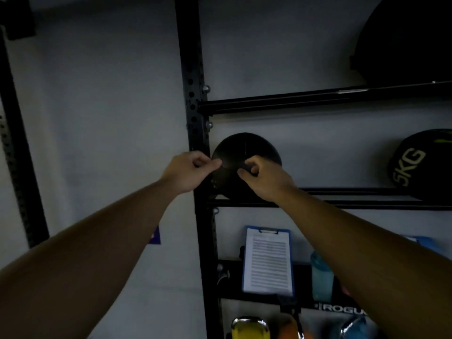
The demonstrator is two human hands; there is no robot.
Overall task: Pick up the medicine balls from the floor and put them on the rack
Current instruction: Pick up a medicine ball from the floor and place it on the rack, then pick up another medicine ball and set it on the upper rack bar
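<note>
A black medicine ball [247, 148] rests on the middle rails of the black rack [342, 204], tight against the left upright [195, 94]. My left hand [189, 173] is at the ball's left edge with its fingers curled in and the thumb tip touching the ball. My right hand [265, 178] is in front of the ball's lower right part, its fingers also curled. Neither hand wraps around the ball. A second ball marked 5KG [420, 162] sits further right on the same shelf. A large dark ball [406, 40] sits on the shelf above.
A blue clipboard with a printed sheet [267, 259] leans on the lower shelf, next to a teal bottle [321, 277]. Yellow [249, 326] and orange kettlebells stand at the bottom. Another black upright [17, 143] runs along the grey wall at the left.
</note>
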